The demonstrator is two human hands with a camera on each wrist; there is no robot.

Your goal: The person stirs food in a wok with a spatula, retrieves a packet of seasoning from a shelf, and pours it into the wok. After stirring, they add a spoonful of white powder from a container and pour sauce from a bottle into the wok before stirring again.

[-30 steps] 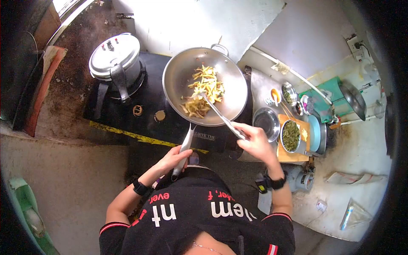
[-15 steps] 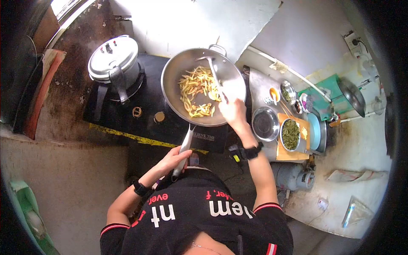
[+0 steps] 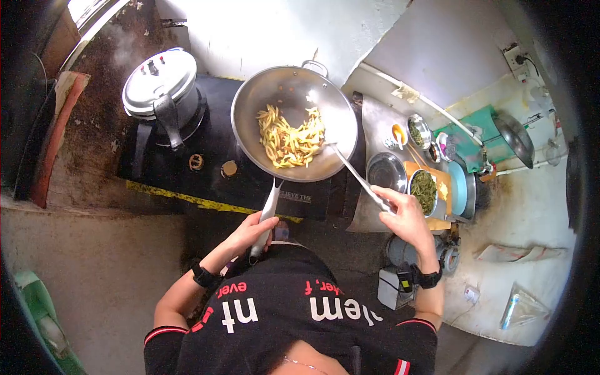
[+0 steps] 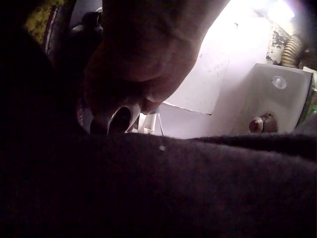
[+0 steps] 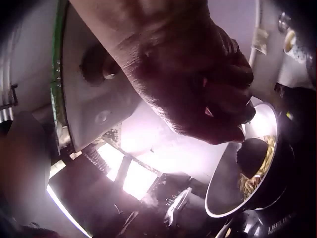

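Observation:
A steel wok (image 3: 247, 119) sits on the black stove, holding a heap of pale yellow strips (image 3: 284, 140) mixed with browner bits. My left hand (image 3: 253, 231) grips the wok's long handle (image 3: 270, 201) close to my body. The left wrist view is dark but shows that hand (image 4: 143, 59) around the handle's looped end (image 4: 120, 121). Off the wok's near right side, my right hand (image 3: 407, 219) holds a metal spatula (image 3: 361, 178) by its handle. The spatula's head lies in the wok at the right edge of the strips, partly hidden by them.
Left of the wok stands a pressure cooker (image 3: 161, 81) with faint steam nearby. To the right are a bare metal bowl (image 3: 385, 172), a bowl of green shreds (image 3: 425, 190) on a wooden board (image 3: 410, 167), and a blue dish (image 3: 458, 194). Below is a gas cylinder (image 3: 400, 250).
My right hand reached over the wok with the spatula at its far side, then drew back to the lower right. The strips are bunched differently. My left hand stays on the handle.

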